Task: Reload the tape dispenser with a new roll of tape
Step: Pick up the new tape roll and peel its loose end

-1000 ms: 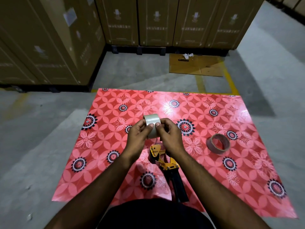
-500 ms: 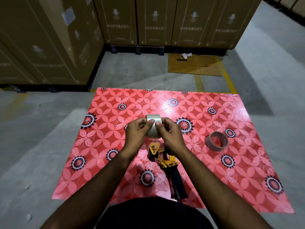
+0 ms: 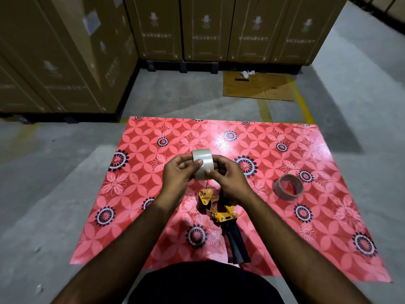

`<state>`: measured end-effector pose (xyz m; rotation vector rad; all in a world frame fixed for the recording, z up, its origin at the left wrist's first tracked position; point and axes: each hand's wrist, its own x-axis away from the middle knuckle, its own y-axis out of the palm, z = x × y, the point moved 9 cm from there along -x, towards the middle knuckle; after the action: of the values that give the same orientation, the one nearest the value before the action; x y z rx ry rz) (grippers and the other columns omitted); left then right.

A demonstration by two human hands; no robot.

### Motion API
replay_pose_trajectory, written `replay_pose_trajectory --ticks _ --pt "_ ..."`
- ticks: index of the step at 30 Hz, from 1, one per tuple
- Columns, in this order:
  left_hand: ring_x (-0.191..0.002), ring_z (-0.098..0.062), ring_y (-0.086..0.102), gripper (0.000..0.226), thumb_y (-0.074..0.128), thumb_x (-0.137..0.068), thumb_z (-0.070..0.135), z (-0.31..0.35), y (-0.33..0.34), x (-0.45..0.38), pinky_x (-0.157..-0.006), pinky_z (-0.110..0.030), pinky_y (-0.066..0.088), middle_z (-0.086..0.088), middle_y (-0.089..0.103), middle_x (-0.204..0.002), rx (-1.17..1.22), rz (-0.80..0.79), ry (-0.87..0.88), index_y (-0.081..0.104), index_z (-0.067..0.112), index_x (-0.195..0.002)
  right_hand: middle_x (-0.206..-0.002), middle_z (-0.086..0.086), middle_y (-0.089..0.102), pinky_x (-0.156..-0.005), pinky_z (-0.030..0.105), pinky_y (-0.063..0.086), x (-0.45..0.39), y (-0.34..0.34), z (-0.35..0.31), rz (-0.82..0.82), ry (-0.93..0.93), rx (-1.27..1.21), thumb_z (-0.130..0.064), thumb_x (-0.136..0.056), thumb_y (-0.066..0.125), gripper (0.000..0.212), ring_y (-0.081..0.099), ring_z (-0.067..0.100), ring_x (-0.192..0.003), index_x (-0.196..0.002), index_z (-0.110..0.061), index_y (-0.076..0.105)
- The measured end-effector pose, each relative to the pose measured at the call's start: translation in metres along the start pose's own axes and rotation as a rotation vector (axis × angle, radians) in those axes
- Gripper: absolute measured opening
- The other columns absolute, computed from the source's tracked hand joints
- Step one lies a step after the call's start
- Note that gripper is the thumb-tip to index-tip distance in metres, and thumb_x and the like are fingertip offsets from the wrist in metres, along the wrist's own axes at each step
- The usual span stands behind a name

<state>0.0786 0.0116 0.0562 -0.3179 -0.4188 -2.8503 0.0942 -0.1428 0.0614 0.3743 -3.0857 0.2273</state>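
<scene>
A roll of clear tape (image 3: pixel 202 160) is held upright above the red flowered mat (image 3: pixel 140 178), edge toward me. My left hand (image 3: pixel 177 173) grips it from the left with the thumb on its outer band. My right hand (image 3: pixel 228 177) grips it from the right, thumb also on the band. Below the hands lies the yellow and black tape dispenser (image 3: pixel 221 216) on the mat, its black handle pointing toward me. Its spool area is partly hidden by my right hand. An empty brown cardboard tape core (image 3: pixel 288 187) lies on the mat to the right.
Tall stacked cardboard boxes (image 3: pixel 65 51) on dark pallets stand at the left and back. A flat piece of cardboard (image 3: pixel 258 86) lies on the grey concrete floor beyond the mat, beside yellow floor lines.
Both hands have stayed on the roll over the dispenser. The thumbs have shifted a little along the tape's outer band and the roll has turned slightly.
</scene>
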Motion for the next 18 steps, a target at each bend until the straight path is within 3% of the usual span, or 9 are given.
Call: replay_pose_trajectory --ticks 3,6,8,13,18 --pt "-0.084 -0.020 0.071 0.040 0.081 -0.078 0.003 0.010 -0.005 0.003 -0.065 -0.031 0.058 -0.007 0.070 -0.092 -0.085 0.012 0.078 0.056 0.015 -0.107 -0.112 0.006 0.073 -0.085 0.036 0.061 -0.001 -0.005 -0.001 0.048 0.012 -0.013 -0.010 -0.096 0.065 0.033 0.071 0.016 -0.101 -0.128 -0.008 0.063" --pt "-0.091 -0.018 0.074 0.044 0.084 -0.072 -0.001 0.017 0.008 0.008 -0.072 -0.030 0.060 -0.004 0.074 -0.101 -0.250 -0.162 0.175 0.068 0.012 -0.111 -0.110 0.007 0.074 -0.082 0.033 0.060 -0.002 -0.006 -0.003 0.070 0.025 -0.040 -0.011 -0.098 0.061 0.029 0.072 0.017 -0.099 -0.127 -0.007 0.064" --pt "-0.091 -0.017 0.075 0.042 0.086 -0.069 -0.002 0.018 0.012 0.010 -0.075 -0.030 0.061 -0.004 0.075 -0.103 -0.302 -0.195 0.204 0.073 0.010 -0.107 -0.108 0.009 0.074 -0.078 0.029 0.059 -0.002 -0.007 -0.003 0.079 0.032 -0.072 -0.012 -0.099 0.060 0.026 0.072 0.018 -0.098 -0.125 -0.006 0.065" --pt "-0.095 -0.017 0.074 0.039 0.081 -0.076 -0.001 0.016 0.011 0.010 -0.078 -0.027 0.060 -0.003 0.076 -0.107 -0.236 -0.149 0.195 0.074 0.012 -0.112 -0.111 0.010 0.072 -0.075 0.025 0.057 0.000 -0.002 -0.008 0.046 0.026 -0.141 -0.009 -0.101 0.056 0.028 0.072 0.017 -0.098 -0.128 -0.003 0.061" --pt "-0.104 -0.018 0.072 0.030 0.071 -0.089 0.007 0.012 0.006 0.003 -0.079 -0.025 0.058 -0.003 0.075 -0.114 -0.133 -0.084 0.152 0.073 0.015 -0.117 -0.119 0.014 0.069 -0.085 0.032 0.058 0.001 0.003 -0.009 -0.055 0.019 -0.178 -0.006 -0.098 0.060 0.039 0.069 0.023 -0.109 -0.136 -0.003 0.055"
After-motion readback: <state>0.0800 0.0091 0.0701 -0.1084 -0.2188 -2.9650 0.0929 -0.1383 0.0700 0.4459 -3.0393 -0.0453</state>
